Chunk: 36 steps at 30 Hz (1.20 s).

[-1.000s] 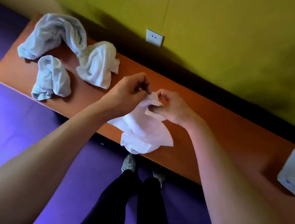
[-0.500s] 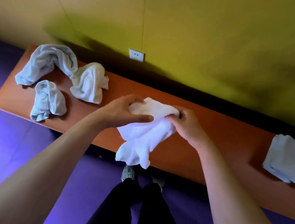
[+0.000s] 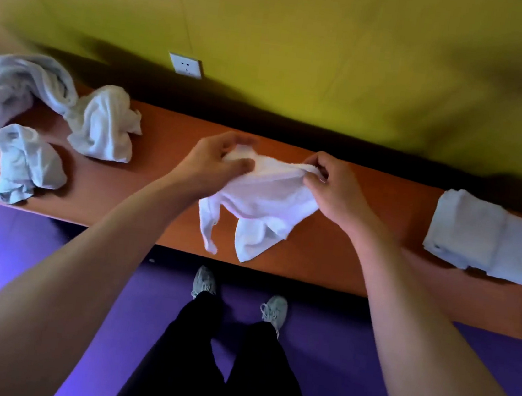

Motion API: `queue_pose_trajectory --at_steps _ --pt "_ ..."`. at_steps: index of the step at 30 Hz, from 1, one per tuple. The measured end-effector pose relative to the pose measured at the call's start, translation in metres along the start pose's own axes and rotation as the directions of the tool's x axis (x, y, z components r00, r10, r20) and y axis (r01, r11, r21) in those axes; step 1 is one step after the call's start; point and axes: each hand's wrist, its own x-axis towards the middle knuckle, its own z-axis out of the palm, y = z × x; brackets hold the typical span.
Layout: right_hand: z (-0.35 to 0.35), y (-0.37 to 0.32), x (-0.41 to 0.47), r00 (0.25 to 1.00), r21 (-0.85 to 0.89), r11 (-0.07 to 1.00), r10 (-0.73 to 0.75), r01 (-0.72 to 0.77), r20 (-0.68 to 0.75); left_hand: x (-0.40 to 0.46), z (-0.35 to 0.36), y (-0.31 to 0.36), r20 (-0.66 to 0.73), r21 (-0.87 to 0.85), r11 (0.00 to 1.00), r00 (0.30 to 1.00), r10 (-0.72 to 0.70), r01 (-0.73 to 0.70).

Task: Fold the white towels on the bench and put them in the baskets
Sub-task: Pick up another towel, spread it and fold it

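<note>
I hold a white towel (image 3: pixel 262 204) above the middle of the orange bench (image 3: pixel 162 185). My left hand (image 3: pixel 214 162) grips its top edge on the left and my right hand (image 3: pixel 333 187) pinches the same edge on the right. The rest of the towel hangs down crumpled, its lower corners over the bench's front edge. Three crumpled white towels lie at the left end: a long one (image 3: pixel 16 92), one beside it (image 3: pixel 104 126) and a smaller one (image 3: pixel 24 162) nearer the front. No basket is in view.
A folded white towel (image 3: pixel 488 239) lies at the bench's right end, next to a dark object at the frame edge. A yellow-green wall with a white socket (image 3: pixel 185 65) runs behind the bench. My legs and shoes (image 3: pixel 234 296) stand on the purple floor.
Both hands have lifted the towel off the bench and drawn apart, stretching its top edge between them. The view has tilted up and shifted right, showing more of the folded towel.
</note>
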Motion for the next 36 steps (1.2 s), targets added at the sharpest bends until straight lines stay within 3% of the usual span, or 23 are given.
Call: queue_pose_trajectory --at_steps 4,7,11,13,16,19,23,25,27,28,31,33,36 --pt "-0.017 0.035 -0.016 0.999 -0.297 0.954 -0.015 0.029 0.048 -0.015 0.035 0.023 -0.107 -0.054 0.981 0.978 0.181 -0.188" --pt "-0.025 0.065 -0.022 0.997 -0.374 0.925 -0.073 0.059 -0.023 -0.029 0.065 0.033 -0.108 -0.008 0.967 0.962 0.251 -0.254" --pt "-0.039 0.104 -0.025 0.986 -0.421 0.901 0.043 -0.109 -0.164 -0.044 0.089 0.048 -0.181 -0.058 0.955 0.944 0.275 -0.29" --pt "-0.043 0.114 -0.028 0.962 -0.234 0.955 0.121 -0.18 -0.246 -0.052 0.097 0.058 -0.2 -0.061 0.944 0.93 0.308 -0.325" --pt "-0.046 0.12 -0.033 0.947 0.156 0.974 0.199 -0.163 -0.252 -0.059 0.106 0.075 -0.242 -0.058 0.925 0.904 0.352 -0.376" --pt "-0.05 0.124 -0.046 0.973 0.183 0.98 0.112 -0.075 -0.2 -0.06 0.097 0.087 -0.382 0.009 0.906 0.836 0.394 -0.423" --pt "-0.051 0.142 -0.06 0.972 -0.217 0.968 -0.162 0.123 -0.173 -0.059 0.088 0.085 -0.416 0.166 0.896 0.795 0.443 -0.412" --pt "-0.055 0.153 -0.063 0.949 -0.334 0.934 -0.214 0.128 -0.233 -0.063 0.093 0.076 -0.399 0.203 0.893 0.799 0.449 -0.401" --pt "-0.06 0.159 -0.065 0.937 -0.288 0.954 -0.173 0.083 -0.303 -0.066 0.098 0.066 -0.415 0.193 0.908 0.808 0.419 -0.372" --pt "-0.061 0.16 -0.068 0.94 -0.177 0.984 -0.093 0.036 -0.328 -0.067 0.099 0.06 -0.439 0.179 0.917 0.805 0.398 -0.356" --pt "-0.064 0.159 -0.076 0.963 0.076 0.996 -0.017 0.039 -0.27 -0.068 0.097 0.043 -0.554 0.165 0.934 0.753 0.354 -0.317" --pt "-0.067 0.159 -0.084 0.98 0.032 0.995 -0.088 0.095 -0.177 -0.066 0.094 0.034 -0.619 0.153 0.946 0.718 0.317 -0.285" --pt "-0.069 0.176 -0.095 0.971 -0.261 0.955 -0.184 0.14 -0.152 -0.065 0.088 0.024 -0.626 0.165 0.955 0.722 0.294 -0.246"
